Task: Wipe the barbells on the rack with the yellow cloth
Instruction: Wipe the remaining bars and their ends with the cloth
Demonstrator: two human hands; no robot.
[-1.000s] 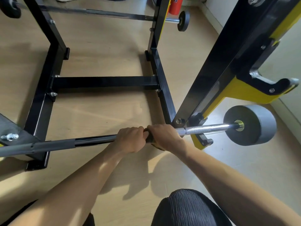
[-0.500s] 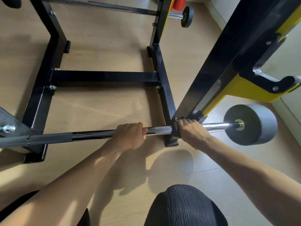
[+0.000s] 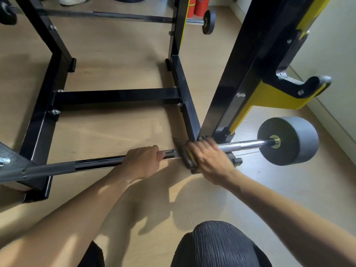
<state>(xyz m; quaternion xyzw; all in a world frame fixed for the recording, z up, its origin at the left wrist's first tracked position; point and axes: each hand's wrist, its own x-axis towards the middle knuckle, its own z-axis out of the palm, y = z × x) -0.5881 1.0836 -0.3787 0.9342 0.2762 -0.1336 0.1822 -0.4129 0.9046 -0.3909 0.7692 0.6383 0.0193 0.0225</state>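
Low barbell (image 3: 107, 161) sits on the rack (image 3: 237, 105). Left hand (image 3: 142, 162) has its grip wrapped round the bar; right hand (image 3: 208, 158), blurry, clamps the cloth (image 3: 184, 157) around it beside the rack's upright.

The black upright (image 3: 237, 89) stands against the near barbell (image 3: 240, 145), beside the right hand (image 3: 208, 160). Bare bar lies open between upright and grey weight (image 3: 289, 141). Floor (image 3: 115, 135) beyond lies open.

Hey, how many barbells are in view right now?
2. The near barbell lies low across the front, gripped by the left hand and right hand. The far barbell crosses the rack's back. Others may be out of frame.
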